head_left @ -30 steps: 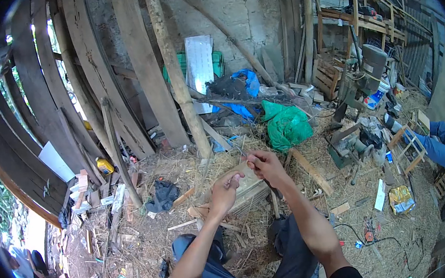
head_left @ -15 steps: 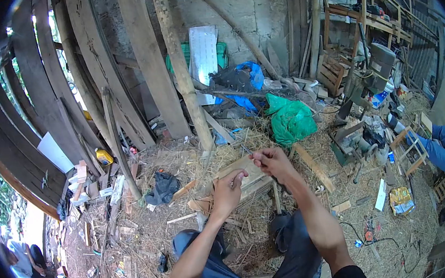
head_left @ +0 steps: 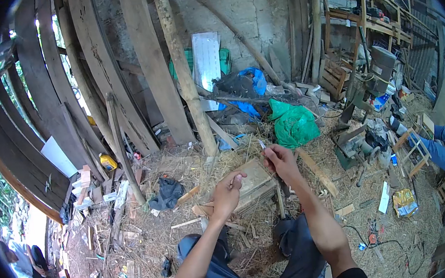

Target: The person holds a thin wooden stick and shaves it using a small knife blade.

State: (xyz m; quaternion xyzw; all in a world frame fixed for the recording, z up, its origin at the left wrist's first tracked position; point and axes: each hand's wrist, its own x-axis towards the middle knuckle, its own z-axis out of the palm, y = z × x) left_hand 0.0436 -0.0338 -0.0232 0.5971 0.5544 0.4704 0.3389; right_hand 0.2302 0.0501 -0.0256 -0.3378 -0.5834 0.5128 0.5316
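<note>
Black plastic bag (head_left: 167, 193) is seen on the littered ground (head_left: 154, 241). To its right, the left hand (head_left: 229, 194) is held raised, with fingers curled; whether something small is gripped by it cannot be told. The wooden block (head_left: 252, 181) is placed lower, between the two forearms, and it is partly covered by the left hand in this view. The thin shiny object (head_left: 262, 144) is pinched by the thumb and fingers of the right hand (head_left: 284, 164). Farther away, slightly to the right, the green bag (head_left: 295, 123) is seen.
</note>
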